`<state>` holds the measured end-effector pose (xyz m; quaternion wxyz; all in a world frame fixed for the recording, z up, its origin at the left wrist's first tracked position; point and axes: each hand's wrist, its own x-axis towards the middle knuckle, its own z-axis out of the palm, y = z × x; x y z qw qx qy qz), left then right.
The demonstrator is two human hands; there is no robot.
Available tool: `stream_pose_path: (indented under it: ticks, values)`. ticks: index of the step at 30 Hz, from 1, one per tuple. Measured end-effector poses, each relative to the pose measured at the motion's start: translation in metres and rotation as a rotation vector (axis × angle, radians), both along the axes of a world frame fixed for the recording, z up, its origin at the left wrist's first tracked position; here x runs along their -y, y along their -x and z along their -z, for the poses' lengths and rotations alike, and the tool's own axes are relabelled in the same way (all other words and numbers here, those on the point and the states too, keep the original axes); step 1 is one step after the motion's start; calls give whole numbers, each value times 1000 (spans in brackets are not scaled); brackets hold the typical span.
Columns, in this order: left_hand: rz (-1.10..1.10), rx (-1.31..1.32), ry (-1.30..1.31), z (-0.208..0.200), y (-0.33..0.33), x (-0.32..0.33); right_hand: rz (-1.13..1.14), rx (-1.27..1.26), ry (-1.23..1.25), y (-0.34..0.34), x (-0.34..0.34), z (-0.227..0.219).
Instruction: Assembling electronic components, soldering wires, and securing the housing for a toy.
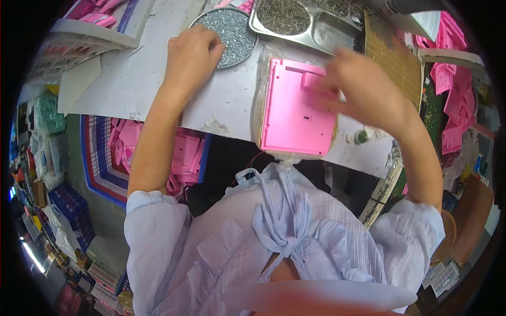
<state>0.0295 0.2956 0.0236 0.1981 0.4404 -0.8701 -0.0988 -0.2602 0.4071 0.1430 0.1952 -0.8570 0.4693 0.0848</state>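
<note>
A flat pink plastic panel point(295, 121) with raised edges and small holes lies in front of me on a pad wrapped in clear film point(260, 100). Over its upper right part is my right hand point(363, 89), smeared by motion, so its grip is unclear. At the far left, my left hand point(194, 55) rests at the rim of a round metal dish point(234, 39) full of small silvery metal pieces, perhaps screws or pins. Its fingers are curled together, and whatever they may hold is hidden.
A steel compartment tray point(284, 16) with small dark parts stands behind the panel, beside a brown cardboard piece point(392, 58). A blue-rimmed basket point(97, 158) of pink parts sits below the table's left edge. More pink parts point(453, 105) lie at right, near a small bottle point(361, 137).
</note>
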Motion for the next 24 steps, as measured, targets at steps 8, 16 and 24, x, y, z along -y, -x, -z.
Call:
stream_pose_path:
  ticks: [8, 16, 24]
  values:
    - [-37, -138, 89, 10, 6, 6, -39, -69, 475, -98, 121, 97]
    - [-1, -284, -8, -4, 9, -1, -45, 69, 654, -86, 129, 101]
    - [283, -378, -433, -30, 49, -65, 251, 345, 683, 24, 20, 50]
